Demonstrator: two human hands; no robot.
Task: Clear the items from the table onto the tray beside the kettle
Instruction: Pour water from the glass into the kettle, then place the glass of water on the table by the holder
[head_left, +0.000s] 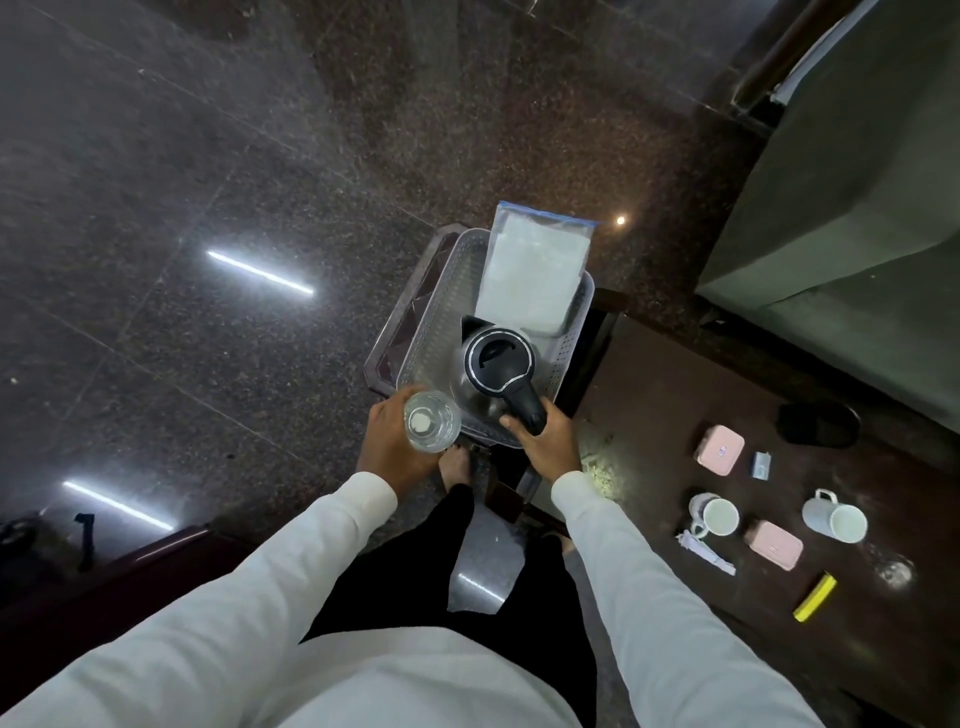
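My left hand (387, 441) grips a clear water bottle (431, 422) seen from above, held at the near left corner of a translucent perforated tray (441, 312). My right hand (553, 441) is closed on the black handle of a steel kettle (493, 366), which is in the tray's near end. A clear zip bag with white contents (535, 265) leans in the tray's far end. On the dark table (649, 405) to the right lie two white mugs (716, 515) (836, 517), two pink boxes (721, 449) (774, 544), a yellow stick (814, 597) and small packets (761, 465).
The tray rests on a dark wooden stand (410, 306) over a polished granite floor (208, 208). A black round object (818, 423) sits at the table's far side, below a grey upholstered edge (857, 208). White sachets (706, 551) lie beside the nearer mug. My bare foot (457, 465) shows below the tray.
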